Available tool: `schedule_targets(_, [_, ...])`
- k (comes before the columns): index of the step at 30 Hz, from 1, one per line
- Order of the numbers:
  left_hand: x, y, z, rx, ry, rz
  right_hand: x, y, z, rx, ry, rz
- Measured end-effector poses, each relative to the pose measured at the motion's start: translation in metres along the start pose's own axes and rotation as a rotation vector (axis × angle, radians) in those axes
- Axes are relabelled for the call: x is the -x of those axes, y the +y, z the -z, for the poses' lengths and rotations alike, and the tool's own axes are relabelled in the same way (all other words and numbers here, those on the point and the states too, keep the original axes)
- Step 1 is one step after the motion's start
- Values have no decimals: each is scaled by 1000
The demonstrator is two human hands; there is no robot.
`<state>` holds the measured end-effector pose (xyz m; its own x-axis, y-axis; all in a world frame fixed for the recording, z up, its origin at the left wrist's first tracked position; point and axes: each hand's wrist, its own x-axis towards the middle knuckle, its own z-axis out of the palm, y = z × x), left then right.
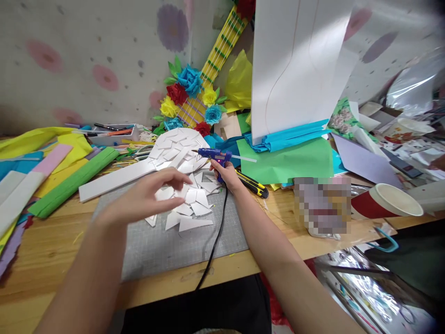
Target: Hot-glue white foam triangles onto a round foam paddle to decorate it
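Observation:
My right hand (227, 174) grips a blue hot glue gun (215, 155) by its handle. A glue stick (245, 159) pokes out of its back, a small red light glows on its side, and its nozzle points left. My left hand (163, 190) hovers over the mat with thumb and fingers apart, holding nothing. Under and around both hands lie cut white pieces (196, 202), many with pointed corners. Behind them sits a white guitar-shaped cutout (174, 139) with a long neck (114, 181), its rounded body covered with white pieces.
A grey cutting mat (146, 255) lies on the wooden table. The black cord (217, 236) runs off the front edge. A yellow-black utility knife (255, 184) and paper cup (385, 202) are right; crepe paper rolls (73, 183) left. A flower-decorated yellow guitar (198, 102) and white board (295, 69) stand behind.

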<state>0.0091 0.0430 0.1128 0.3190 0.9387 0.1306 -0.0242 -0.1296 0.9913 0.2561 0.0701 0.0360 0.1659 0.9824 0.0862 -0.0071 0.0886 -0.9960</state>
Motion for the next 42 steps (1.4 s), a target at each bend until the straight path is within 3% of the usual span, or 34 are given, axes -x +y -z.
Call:
schedule_targets(2, [-10,-10,4,-445,-244,7,1,-1,0,-15,-14,1])
schedule_targets(4, [-18,-25,7,-694,-318,17,2,-1,0,-24,-30,-8])
schedule_targets(9, [-20,-53,8,-799,-346,11,1,1,0,-20,-29,-12])
schedule_targets(13, [-15,-58,10,-565,-132,-33,1,1,-1,-39,-21,-3])
schedule_targets(17, [-18,-66,16,57,205,36,9,-12,-3,-25,-104,-36])
schedule_targets(19, [-20,-69,19,305,274,94,16,-20,-5,-3,-217,-56])
schedule_targets(24, [-20,-68,21,482,171,209,38,-29,-15,63,-392,-92])
schedule_targets(31, [-18,-68,18,489,106,203,48,-22,-32,80,-272,-60])
schedule_targets(42, [-16,-63,14,493,94,177,49,-22,-39,65,-319,-63])
